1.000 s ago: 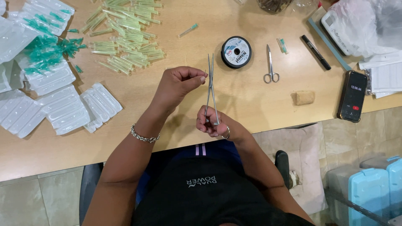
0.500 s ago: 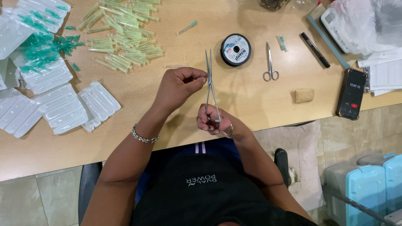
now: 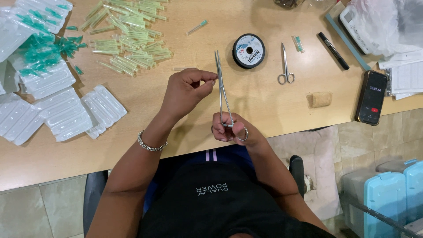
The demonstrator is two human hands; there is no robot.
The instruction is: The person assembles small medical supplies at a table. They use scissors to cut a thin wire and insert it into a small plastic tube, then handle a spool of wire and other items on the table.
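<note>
I take this for a small workshop for hand assembly: a plain wooden desk point(image 3: 132, 132) on a tiled floor, heaped with pale green capped needles point(image 3: 132, 39), clear blister packs point(image 3: 66, 112), a spool of thread point(image 3: 249, 50), scissors point(image 3: 285, 66), and blue plastic cases point(image 3: 387, 194) stacked beside it.

Clear blister packs point(image 3: 66, 110) left; round spool label point(image 3: 249, 50) centre; dark phone screen point(image 3: 371, 97) right.

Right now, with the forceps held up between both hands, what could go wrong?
The left hand pinches right at the long forceps near their narrow tips, so a slip might jab a finger. Whatever it pinches is too small to see; dropped, it could be lost. The right hand works near the table edge, so the tool might fall.
</note>
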